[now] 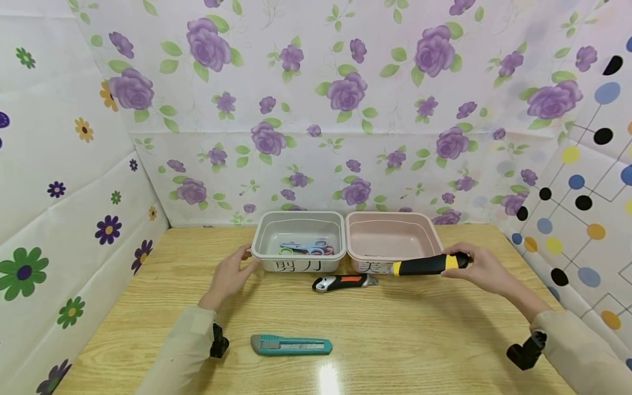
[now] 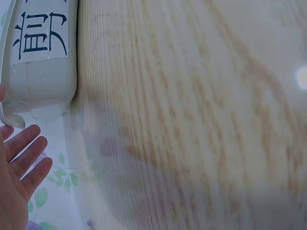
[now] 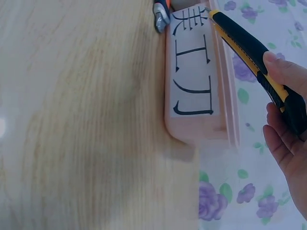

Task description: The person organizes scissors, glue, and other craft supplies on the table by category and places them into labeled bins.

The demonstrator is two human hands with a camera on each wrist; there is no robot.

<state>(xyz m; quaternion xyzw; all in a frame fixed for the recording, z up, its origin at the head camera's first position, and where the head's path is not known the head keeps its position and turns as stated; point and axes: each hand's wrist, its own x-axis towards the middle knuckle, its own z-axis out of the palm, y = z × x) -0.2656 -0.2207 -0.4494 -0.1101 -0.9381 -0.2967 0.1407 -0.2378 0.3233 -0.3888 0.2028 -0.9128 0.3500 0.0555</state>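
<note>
My right hand grips a black and yellow utility knife by its rear end. The knife points left, in front of the pink bin's front rim in the head view. In the right wrist view the thumb lies along the knife. My left hand is at the front left corner of the grey bin; its fingers are loosely spread beside the bin's rim. Blue-handled scissors and other scissors lie in that bin. The pink bin stands beside it; its inside bottom is partly hidden.
A black, orange and silver utility knife lies on the table just before the bins. Nearer the front lies a teal utility knife. Labels with characters are on both bins' fronts. Flowered cloth stands behind the wooden table.
</note>
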